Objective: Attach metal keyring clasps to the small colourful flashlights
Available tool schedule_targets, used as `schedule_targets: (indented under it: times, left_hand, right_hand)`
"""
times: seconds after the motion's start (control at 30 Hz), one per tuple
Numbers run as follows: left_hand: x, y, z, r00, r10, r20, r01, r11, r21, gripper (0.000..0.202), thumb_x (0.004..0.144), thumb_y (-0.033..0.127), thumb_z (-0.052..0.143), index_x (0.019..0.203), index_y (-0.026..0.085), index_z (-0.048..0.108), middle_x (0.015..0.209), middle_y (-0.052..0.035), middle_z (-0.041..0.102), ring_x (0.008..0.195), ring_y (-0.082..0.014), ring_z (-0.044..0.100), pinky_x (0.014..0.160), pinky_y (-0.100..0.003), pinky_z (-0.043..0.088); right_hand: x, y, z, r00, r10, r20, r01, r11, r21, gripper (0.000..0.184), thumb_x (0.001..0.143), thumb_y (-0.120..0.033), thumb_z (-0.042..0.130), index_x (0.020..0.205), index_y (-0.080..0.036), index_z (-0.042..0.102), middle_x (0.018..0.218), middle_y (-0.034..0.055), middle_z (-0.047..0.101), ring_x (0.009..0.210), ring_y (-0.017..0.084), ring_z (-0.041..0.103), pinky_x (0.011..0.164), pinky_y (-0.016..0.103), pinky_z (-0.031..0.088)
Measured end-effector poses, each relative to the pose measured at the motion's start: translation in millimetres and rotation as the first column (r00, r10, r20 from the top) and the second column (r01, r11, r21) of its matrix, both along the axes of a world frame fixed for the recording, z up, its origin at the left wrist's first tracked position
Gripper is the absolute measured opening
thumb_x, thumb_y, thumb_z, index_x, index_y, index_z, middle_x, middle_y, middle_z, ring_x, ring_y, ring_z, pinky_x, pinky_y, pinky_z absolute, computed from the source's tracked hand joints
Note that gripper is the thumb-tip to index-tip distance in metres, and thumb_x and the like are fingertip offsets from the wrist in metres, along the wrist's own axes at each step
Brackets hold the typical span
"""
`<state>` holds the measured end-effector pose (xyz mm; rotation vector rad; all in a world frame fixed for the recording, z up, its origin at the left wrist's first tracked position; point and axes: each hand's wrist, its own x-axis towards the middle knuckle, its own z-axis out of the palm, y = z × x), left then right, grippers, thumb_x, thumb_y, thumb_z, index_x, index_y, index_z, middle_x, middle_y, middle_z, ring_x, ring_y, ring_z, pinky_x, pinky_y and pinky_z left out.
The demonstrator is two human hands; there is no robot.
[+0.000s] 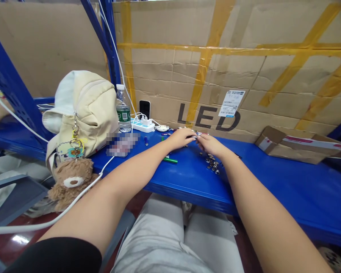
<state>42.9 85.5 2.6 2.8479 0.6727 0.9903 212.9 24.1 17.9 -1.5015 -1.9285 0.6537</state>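
Note:
My left hand (183, 137) and my right hand (211, 146) meet over the blue table. Their fingers are closed together around a small dark and silver piece (195, 137), too small and too covered to name. Below my right hand lies a loose cluster of small round silver metal parts (212, 165). A green tube (170, 160) rests near my left forearm, with more green partly hidden behind that arm. Further left is a short blue cylinder (146, 141). Several thin coloured items show behind my hands, mostly covered by them.
A cream backpack (93, 102) with a teddy bear charm (74, 178) stands left, beside a water bottle (123, 110). A white power strip (143, 124), cables and a phone (144, 108) sit behind. An open cardboard box (295, 148) is right; large taped cardboard (165, 76) backs the table.

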Motion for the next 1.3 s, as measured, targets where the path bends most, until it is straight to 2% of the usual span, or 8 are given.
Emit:
schedule_targets:
  times: [0.13, 0.47, 0.6, 0.77, 0.97, 1.1, 1.2, 1.3]
  left_hand:
    - [-2.8, 3.8, -1.8, 0.999, -0.013, 0.05, 0.019, 0.992, -0.128, 0.026, 0.088, 0.027, 0.053, 0.106, 0.017, 0.069, 0.108, -0.0063, 0.07, 0.1, -0.0177, 0.062, 0.09, -0.029, 0.044]
    - [-9.2, 6.4, -3.1, 0.999, -0.009, 0.049, 0.022, 0.963, -0.269, 0.027, 0.086, 0.029, 0.057, 0.107, 0.019, 0.069, 0.11, -0.0036, 0.07, 0.1, -0.0167, 0.062, 0.091, -0.028, 0.044]
    - [-8.5, 4.0, -1.8, 0.999, -0.024, 0.049, 0.033, 0.983, -0.179, 0.026, 0.085, 0.026, 0.058, 0.107, 0.018, 0.07, 0.109, -0.0052, 0.07, 0.101, -0.0175, 0.062, 0.093, -0.029, 0.044]
    - [-7.5, 2.4, 0.0, 0.999, -0.031, -0.04, 0.031, 1.0, 0.002, 0.025, 0.087, 0.024, 0.056, 0.107, 0.018, 0.069, 0.107, -0.0085, 0.07, 0.101, -0.0195, 0.062, 0.091, -0.032, 0.044]
    - [-7.4, -0.5, 2.3, 0.992, 0.016, -0.128, 0.003, 0.989, 0.145, 0.028, 0.091, 0.026, 0.049, 0.111, 0.019, 0.067, 0.106, -0.0088, 0.068, 0.1, -0.0187, 0.062, 0.089, -0.03, 0.045]
    - [-3.0, -5.7, 3.7, 0.992, 0.031, -0.118, -0.016, 0.992, 0.126, 0.027, 0.091, 0.026, 0.049, 0.109, 0.018, 0.067, 0.107, -0.0086, 0.068, 0.101, -0.0194, 0.062, 0.089, -0.029, 0.044]
    - [0.2, -10.6, 5.0, 0.993, 0.068, -0.099, -0.064, 0.997, 0.042, 0.026, 0.09, 0.025, 0.049, 0.108, 0.017, 0.066, 0.11, -0.0082, 0.068, 0.103, -0.0215, 0.061, 0.09, -0.031, 0.045]
    - [-1.1, -13.1, 6.9, 0.989, 0.128, -0.07, -0.133, 0.989, -0.062, 0.027, 0.089, 0.027, 0.048, 0.109, 0.017, 0.064, 0.11, -0.0073, 0.068, 0.101, -0.0228, 0.062, 0.088, -0.033, 0.046]
  right_hand:
    - [10.1, -0.9, 3.2, 0.952, -0.027, 0.306, -0.047, 0.972, 0.232, 0.024, 0.092, -0.035, 0.04, 0.076, -0.02, 0.049, 0.072, 0.0028, 0.061, 0.065, 0.015, 0.052, 0.062, 0.025, 0.037]
    - [4.9, -8.5, 13.7, 0.831, -0.058, 0.553, -0.124, 0.95, 0.287, 0.025, 0.092, -0.027, 0.041, 0.1, -0.02, 0.064, 0.098, 0.0107, 0.07, 0.081, 0.021, 0.061, 0.067, 0.027, 0.038]
    - [2.3, -9.4, 11.3, 0.851, -0.044, 0.524, -0.134, 0.945, 0.297, 0.026, 0.092, -0.026, 0.039, 0.093, -0.019, 0.064, 0.096, 0.0097, 0.069, 0.082, 0.019, 0.06, 0.069, 0.026, 0.039]
    - [2.8, -5.5, 4.7, 0.952, 0.045, 0.303, -0.1, 0.981, 0.169, 0.029, 0.091, -0.028, 0.038, 0.068, -0.019, 0.054, 0.061, 0.0009, 0.06, 0.059, 0.013, 0.052, 0.059, 0.024, 0.039]
    - [3.7, -0.7, -1.1, 0.995, 0.087, -0.055, -0.09, 0.995, -0.05, 0.03, 0.087, -0.045, 0.046, 0.071, -0.02, 0.049, 0.045, -0.004, 0.049, 0.041, 0.01, 0.038, 0.047, 0.024, 0.033]
    - [8.2, -3.2, 5.2, 0.994, 0.103, -0.039, -0.106, 0.99, -0.094, 0.029, 0.088, -0.043, 0.047, 0.073, -0.019, 0.051, 0.048, -0.0031, 0.052, 0.04, 0.009, 0.039, 0.046, 0.023, 0.033]
    - [22.8, -6.4, 15.8, 0.995, -0.023, 0.095, 0.023, 1.0, -0.006, 0.025, 0.089, -0.037, 0.044, 0.079, -0.018, 0.057, 0.059, -0.0004, 0.059, 0.045, 0.01, 0.046, 0.048, 0.024, 0.035]
    - [48.1, -9.8, 24.0, 0.93, -0.294, 0.219, 0.261, 0.95, 0.17, 0.027, 0.089, -0.03, 0.041, 0.077, -0.017, 0.061, 0.069, 0.0047, 0.065, 0.06, 0.014, 0.056, 0.057, 0.025, 0.04]
